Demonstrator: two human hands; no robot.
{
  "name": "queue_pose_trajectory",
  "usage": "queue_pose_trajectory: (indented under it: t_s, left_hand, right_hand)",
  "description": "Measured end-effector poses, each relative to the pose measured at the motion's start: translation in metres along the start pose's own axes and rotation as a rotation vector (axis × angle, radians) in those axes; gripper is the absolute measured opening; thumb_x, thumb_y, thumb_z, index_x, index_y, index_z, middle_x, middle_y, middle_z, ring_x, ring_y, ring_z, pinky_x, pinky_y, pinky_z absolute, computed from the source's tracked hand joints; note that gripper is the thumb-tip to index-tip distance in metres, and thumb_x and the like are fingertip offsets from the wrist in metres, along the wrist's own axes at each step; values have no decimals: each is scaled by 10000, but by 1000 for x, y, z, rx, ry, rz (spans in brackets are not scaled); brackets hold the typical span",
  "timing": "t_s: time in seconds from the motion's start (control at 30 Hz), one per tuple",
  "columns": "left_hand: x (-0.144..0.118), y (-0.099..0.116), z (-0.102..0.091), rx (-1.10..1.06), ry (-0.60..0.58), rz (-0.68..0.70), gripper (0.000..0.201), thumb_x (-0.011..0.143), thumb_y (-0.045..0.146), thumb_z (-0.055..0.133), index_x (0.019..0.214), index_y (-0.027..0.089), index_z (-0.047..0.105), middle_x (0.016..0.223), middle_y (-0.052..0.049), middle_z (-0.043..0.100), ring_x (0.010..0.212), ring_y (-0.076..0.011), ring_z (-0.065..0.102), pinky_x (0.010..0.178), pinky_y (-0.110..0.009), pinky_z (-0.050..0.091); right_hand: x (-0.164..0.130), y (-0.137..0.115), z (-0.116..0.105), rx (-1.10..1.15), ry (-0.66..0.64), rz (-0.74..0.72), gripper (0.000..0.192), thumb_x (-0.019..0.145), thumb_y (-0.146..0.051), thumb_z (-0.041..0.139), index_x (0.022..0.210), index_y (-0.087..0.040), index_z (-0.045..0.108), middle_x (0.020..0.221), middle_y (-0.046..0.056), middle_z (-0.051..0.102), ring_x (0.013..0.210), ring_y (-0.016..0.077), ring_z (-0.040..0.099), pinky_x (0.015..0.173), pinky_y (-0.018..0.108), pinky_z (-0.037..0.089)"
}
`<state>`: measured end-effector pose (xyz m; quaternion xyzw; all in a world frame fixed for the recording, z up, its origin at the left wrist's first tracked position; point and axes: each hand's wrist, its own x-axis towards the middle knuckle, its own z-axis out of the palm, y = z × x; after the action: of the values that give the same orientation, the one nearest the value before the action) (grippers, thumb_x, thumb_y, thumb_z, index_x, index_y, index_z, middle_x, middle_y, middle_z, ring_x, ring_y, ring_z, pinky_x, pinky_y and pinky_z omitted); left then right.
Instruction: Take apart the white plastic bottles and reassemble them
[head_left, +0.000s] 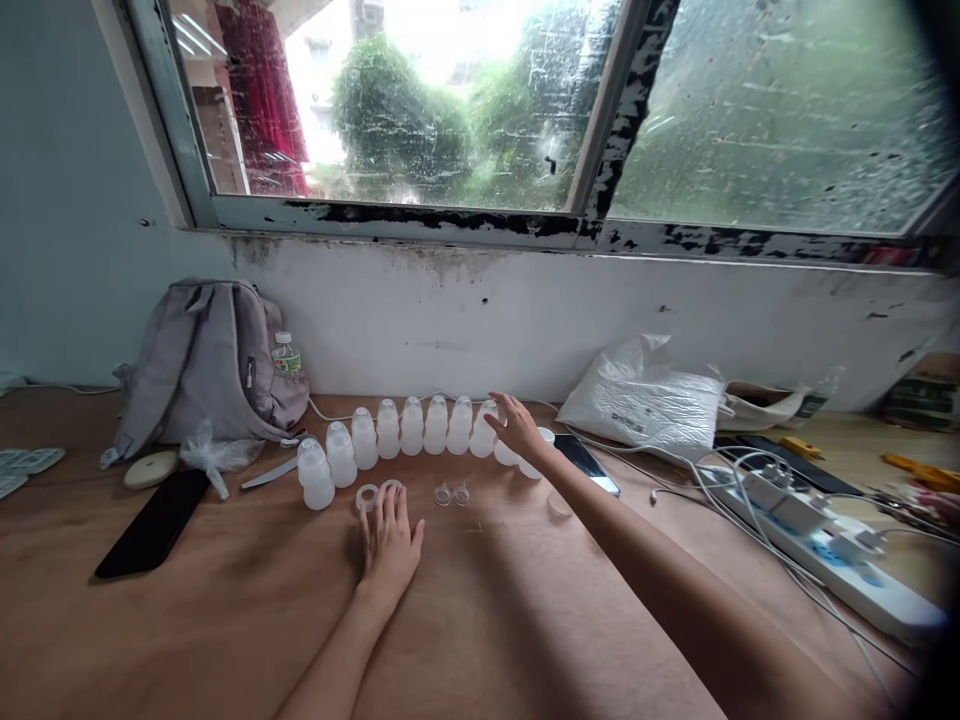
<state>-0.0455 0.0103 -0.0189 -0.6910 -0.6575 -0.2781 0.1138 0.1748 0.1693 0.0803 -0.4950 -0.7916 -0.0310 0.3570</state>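
Observation:
Several frosted white bottles (412,428) stand upright in a curved row, resembling small baby bottles. My right hand (521,428) reaches over the right part of the row. Its fingers are apart beside the top of one bottle (484,436); whether they touch it I cannot tell. Bottles at the right end are partly hidden by this hand and wrist. Flat on the table lies my left hand (391,545), fingers stretched, the tips over a white ring (391,485). Another white ring (367,497) is just left of it. Between the hands sit two small clear round pieces (451,494).
On the left are a grey backpack (202,360), a black flat case (154,522) and a plastic bag (217,448). Right of the row are a phone (586,464), a translucent disc (559,503), a white package (645,400) and a power strip (825,550) with tangled cables.

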Motion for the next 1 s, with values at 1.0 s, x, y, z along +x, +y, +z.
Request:
queue_pose_trajectory:
  t_s: [1.0]
  left_hand:
    - [-11, 35, -24, -376, -217, 239, 71, 725, 199, 536, 740, 198, 467, 847, -30, 558, 849, -199, 531, 870, -435, 377]
  right_hand:
    - [-172, -62, 3, 265, -229, 17, 147, 786, -189, 492, 918, -231, 539, 881, 52, 563, 813, 207, 519, 709, 339, 401]
